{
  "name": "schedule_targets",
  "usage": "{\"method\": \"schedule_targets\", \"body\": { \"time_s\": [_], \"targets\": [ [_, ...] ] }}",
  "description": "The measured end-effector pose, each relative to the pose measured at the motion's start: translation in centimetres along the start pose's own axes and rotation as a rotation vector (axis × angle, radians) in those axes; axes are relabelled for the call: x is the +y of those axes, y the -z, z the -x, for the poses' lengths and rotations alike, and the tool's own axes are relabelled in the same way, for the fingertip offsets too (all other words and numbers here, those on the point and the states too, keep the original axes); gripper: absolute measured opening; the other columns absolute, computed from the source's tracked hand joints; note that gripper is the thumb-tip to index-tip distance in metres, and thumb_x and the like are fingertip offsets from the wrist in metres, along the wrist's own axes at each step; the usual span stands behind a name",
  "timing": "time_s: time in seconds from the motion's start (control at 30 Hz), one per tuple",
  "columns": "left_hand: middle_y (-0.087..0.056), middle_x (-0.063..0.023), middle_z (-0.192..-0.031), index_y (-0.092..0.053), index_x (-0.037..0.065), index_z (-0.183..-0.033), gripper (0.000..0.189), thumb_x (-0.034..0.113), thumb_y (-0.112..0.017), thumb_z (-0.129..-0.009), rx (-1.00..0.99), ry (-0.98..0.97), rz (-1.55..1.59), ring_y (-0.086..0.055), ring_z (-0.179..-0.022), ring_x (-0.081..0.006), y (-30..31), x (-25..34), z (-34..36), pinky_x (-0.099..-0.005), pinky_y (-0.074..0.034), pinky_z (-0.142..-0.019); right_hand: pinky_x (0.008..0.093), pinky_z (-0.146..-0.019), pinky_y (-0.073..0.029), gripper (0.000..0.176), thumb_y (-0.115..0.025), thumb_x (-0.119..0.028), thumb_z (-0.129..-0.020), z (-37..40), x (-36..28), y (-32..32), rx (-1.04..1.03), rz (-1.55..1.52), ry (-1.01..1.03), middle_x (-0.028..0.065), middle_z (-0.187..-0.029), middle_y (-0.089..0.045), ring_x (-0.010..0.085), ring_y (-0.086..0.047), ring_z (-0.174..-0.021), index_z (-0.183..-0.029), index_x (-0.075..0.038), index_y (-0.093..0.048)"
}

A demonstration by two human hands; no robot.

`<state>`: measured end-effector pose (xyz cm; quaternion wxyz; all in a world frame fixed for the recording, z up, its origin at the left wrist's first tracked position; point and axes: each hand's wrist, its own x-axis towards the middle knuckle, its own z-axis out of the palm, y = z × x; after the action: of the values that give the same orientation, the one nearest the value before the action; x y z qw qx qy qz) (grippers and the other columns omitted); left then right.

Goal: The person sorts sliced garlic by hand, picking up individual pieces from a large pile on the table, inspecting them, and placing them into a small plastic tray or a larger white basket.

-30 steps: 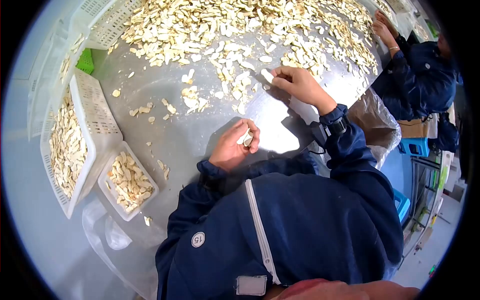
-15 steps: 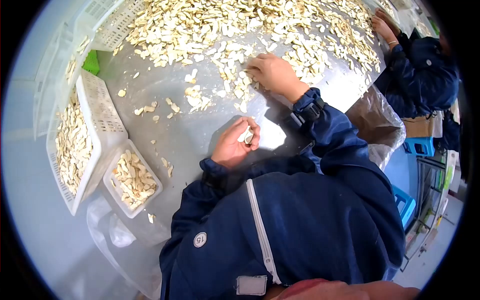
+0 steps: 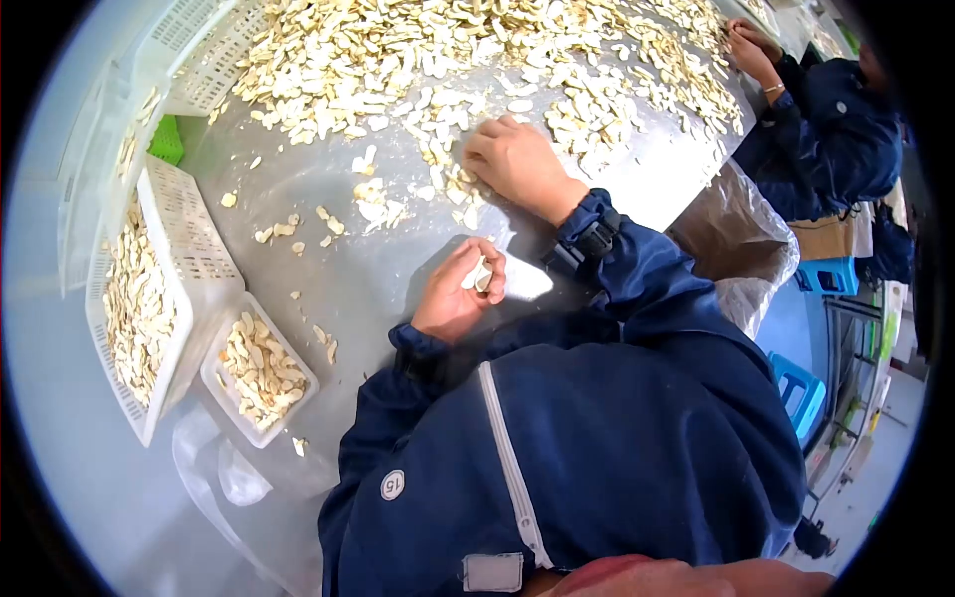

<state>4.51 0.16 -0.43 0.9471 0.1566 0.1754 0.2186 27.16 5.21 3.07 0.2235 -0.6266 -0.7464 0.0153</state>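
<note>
My left hand is palm up near my body, its fingers curled around a few pale slices. Ahead and to the right, my right hand is back up, low over the metal table. Its fingers bend down and close together at the near edge of a scattered heap of pale dried slices. The fingertips are hidden, so what they pinch cannot be made out. Small clusters of slices lie just left of my right hand.
At left a white perforated basket and a small white tray hold slices. A green container is behind them. A clear plastic bag hangs at the table's right edge. Beyond it are a co-worker's hands and blue stools.
My right hand has shifted slightly left and nearer along the heap's edge. The left hand still holds its slices, with more of them showing between the fingers. The whole view has shifted a little.
</note>
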Motion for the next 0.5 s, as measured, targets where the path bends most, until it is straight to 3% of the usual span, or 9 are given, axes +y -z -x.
{"method": "schedule_targets", "body": {
  "time_s": [0.1,0.2,0.23,0.33,0.4,0.5],
  "targets": [
    [-0.061,-0.012,-0.105,-0.057,0.004,-0.116,0.024,0.025,-0.047,-0.113,0.001,0.001,0.017,-0.06,-0.083,-0.0188,0.1,-0.1,0.2,-0.0334,-0.048,-0.073,0.043,-0.083,-0.055,0.013,-0.07,-0.022,-0.091,1.0,0.2,-0.2,-0.009,-0.03,-0.001,0.0076,-0.092,-0.071,0.0305,-0.068,-0.094,-0.099,-0.013,-0.075],
    [-0.063,-0.0121,-0.104,-0.058,0.003,-0.118,0.028,0.029,-0.047,-0.113,0.007,0.013,0.043,-0.061,-0.083,-0.019,0.0,0.0,0.1,-0.0331,-0.05,-0.073,0.0448,-0.078,-0.056,0.015,-0.07,-0.021,-0.091,3.0,0.9,1.6,0.115,-0.161,-0.146,0.0104,-0.091,-0.073,0.0321,-0.07,-0.089,-0.103,-0.013,-0.076],
    [-0.063,-0.0119,-0.104,-0.058,0.004,-0.118,0.03,0.031,-0.045,-0.114,0.007,0.026,0.06,-0.061,-0.082,-0.0188,0.3,-0.1,0.0,-0.0326,-0.05,-0.072,0.0441,-0.078,-0.057,0.021,-0.069,-0.022,-0.094,3.6,0.8,2.8,0.048,-0.127,-0.249,0.0139,-0.096,-0.075,0.0345,-0.072,-0.088,-0.111,-0.011,-0.077],
    [-0.064,-0.0116,-0.104,-0.057,0.004,-0.121,0.035,0.035,-0.042,-0.115,0.083,0.03,0.02,-0.062,-0.081,-0.0184,-1.2,0.2,-0.1,-0.0306,-0.051,-0.068,0.0417,-0.082,-0.059,0.027,-0.069,-0.024,-0.098,5.4,-1.0,4.7,-0.039,-0.458,-0.311,0.0161,-0.102,-0.076,0.0356,-0.073,-0.093,-0.12,-0.01,-0.076],
    [-0.064,-0.0116,-0.104,-0.057,0.004,-0.122,0.036,0.036,-0.041,-0.115,0.113,0.023,-0.015,-0.063,-0.081,-0.0178,-2.0,0.4,-0.1,-0.0285,-0.052,-0.065,0.0402,-0.093,-0.057,0.031,-0.069,-0.026,-0.1,6.3,-2.5,6.6,-0.233,-0.737,-0.212,0.0172,-0.115,-0.074,0.0364,-0.072,-0.106,-0.126,-0.01,-0.074],
    [-0.064,-0.0114,-0.105,-0.056,0.005,-0.124,0.036,0.036,-0.04,-0.115,0.094,0.021,-0.018,-0.064,-0.081,-0.0164,-1.7,0.3,0.0,-0.0244,-0.051,-0.06,0.0425,-0.092,-0.056,0.028,-0.07,-0.022,-0.097,7.0,-0.9,5.7,-0.043,-0.476,-0.167,0.0158,-0.116,-0.073,0.0364,-0.069,-0.106,-0.122,-0.011,-0.074]
  ]
}}
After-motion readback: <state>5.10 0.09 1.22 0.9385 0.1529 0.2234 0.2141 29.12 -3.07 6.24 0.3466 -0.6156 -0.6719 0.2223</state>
